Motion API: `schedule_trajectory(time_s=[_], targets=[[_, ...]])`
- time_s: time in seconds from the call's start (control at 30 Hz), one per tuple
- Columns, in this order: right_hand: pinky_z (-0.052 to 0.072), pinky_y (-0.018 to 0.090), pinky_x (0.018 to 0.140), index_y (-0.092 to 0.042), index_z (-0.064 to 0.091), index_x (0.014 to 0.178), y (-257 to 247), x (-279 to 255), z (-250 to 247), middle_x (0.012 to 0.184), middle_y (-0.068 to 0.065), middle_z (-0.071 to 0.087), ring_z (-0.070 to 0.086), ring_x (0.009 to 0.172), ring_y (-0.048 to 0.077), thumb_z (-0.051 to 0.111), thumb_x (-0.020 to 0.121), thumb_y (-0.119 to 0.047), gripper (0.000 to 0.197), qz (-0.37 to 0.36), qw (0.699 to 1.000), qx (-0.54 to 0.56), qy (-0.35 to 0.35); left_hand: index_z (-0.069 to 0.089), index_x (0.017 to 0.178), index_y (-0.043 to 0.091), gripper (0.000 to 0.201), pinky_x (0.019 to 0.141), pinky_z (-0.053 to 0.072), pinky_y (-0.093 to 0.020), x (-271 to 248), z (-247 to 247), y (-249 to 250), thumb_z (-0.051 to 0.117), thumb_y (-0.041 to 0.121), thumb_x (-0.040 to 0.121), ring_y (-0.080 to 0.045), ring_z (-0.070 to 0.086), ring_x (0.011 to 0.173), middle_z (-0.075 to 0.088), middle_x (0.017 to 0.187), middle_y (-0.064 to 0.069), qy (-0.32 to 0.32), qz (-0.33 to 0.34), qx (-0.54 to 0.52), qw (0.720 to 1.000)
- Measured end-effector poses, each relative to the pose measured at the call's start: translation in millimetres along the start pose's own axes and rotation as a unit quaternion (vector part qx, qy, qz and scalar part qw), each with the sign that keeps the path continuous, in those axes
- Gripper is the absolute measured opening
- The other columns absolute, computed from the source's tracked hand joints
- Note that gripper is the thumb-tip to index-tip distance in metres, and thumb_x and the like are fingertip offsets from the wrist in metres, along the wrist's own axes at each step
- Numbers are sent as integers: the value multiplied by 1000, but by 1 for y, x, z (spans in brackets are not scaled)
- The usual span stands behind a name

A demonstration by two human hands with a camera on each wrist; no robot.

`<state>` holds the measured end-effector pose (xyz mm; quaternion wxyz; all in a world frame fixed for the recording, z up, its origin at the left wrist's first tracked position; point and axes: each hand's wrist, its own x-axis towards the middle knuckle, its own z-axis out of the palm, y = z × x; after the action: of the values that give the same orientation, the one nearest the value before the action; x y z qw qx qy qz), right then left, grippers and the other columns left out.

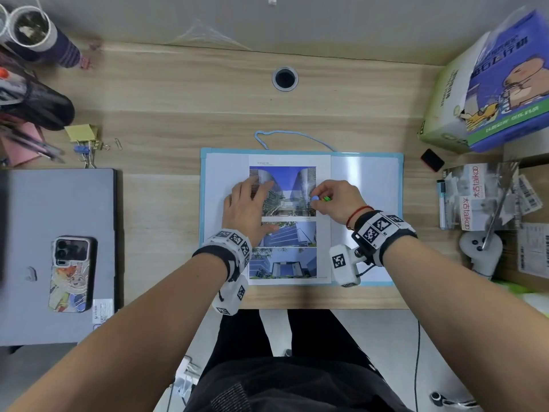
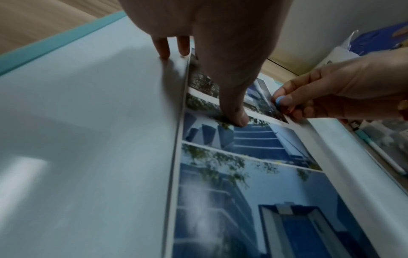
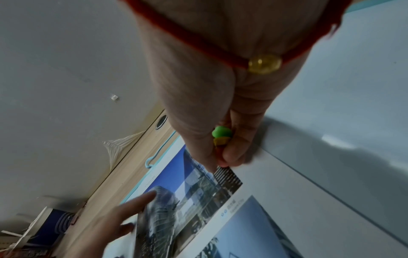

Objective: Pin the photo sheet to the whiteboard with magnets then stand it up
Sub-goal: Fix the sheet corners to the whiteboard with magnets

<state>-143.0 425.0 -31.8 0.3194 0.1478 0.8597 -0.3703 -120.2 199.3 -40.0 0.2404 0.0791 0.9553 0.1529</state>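
Note:
The whiteboard (image 1: 365, 185) with its light-blue frame lies flat on the wooden desk. The photo sheet (image 1: 285, 263) of building pictures lies across its middle. My left hand (image 1: 249, 203) rests flat on the sheet's left side, fingers straight, thumb (image 2: 234, 111) pressing the middle photo. My right hand (image 1: 332, 197) pinches a blue magnet (image 1: 315, 198) at the top photo's right edge. A green magnet (image 1: 326, 199) and a yellowish one (image 3: 220, 141) are tucked in the same hand. In the left wrist view the blue magnet (image 2: 278, 101) touches the sheet (image 2: 243, 192).
A closed laptop (image 1: 56, 254) with a phone (image 1: 71, 272) on it lies at the left. A tissue pack (image 1: 490, 84) stands at the back right. A black eraser (image 1: 432, 159), a marker (image 1: 441, 203) and papers lie right of the board. Binder clips (image 1: 86, 147) lie at the left.

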Motion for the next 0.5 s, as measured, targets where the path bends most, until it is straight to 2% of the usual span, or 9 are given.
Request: schedule_trajectory(time_s=[0.1, 0.23, 0.4, 0.5], targets=[[55, 31, 79, -15, 69, 90, -4, 1, 0, 83, 7, 72, 68, 80, 23, 69, 81, -23, 12, 0, 1000, 0, 0, 23, 147, 37, 95, 115, 20, -46, 2, 2, -3, 75, 55, 69, -29, 15, 145, 16, 158, -4, -21, 3, 26, 999], [48, 26, 79, -16, 72, 93, -26, 11, 1, 85, 1, 69, 64, 83, 19, 67, 83, -23, 13, -27, 1000, 13, 4, 24, 146, 40, 95, 114, 21, -46, 4, 1, -4, 76, 56, 67, -29, 17, 144, 18, 157, -3, -22, 1, 36, 999], [47, 23, 77, -17, 75, 99, -68, 40, 11, 74, -6, 65, 59, 72, 13, 66, 85, -21, 17, -79, 996, 28, -15, 23, 146, 38, 96, 114, 20, -44, 3, 3, -3, 76, 53, 68, -28, 15, 145, 15, 160, -2, -21, 1, 26, 999], [44, 19, 77, -17, 72, 99, -88, 56, 21, 83, -2, 67, 59, 75, 13, 67, 82, -18, 18, -106, 994, 2, 2, 25, 145, 36, 100, 113, 23, -41, 3, 7, -4, 82, 43, 63, -28, 19, 144, 18, 159, -1, -3, 0, 32, 999]])
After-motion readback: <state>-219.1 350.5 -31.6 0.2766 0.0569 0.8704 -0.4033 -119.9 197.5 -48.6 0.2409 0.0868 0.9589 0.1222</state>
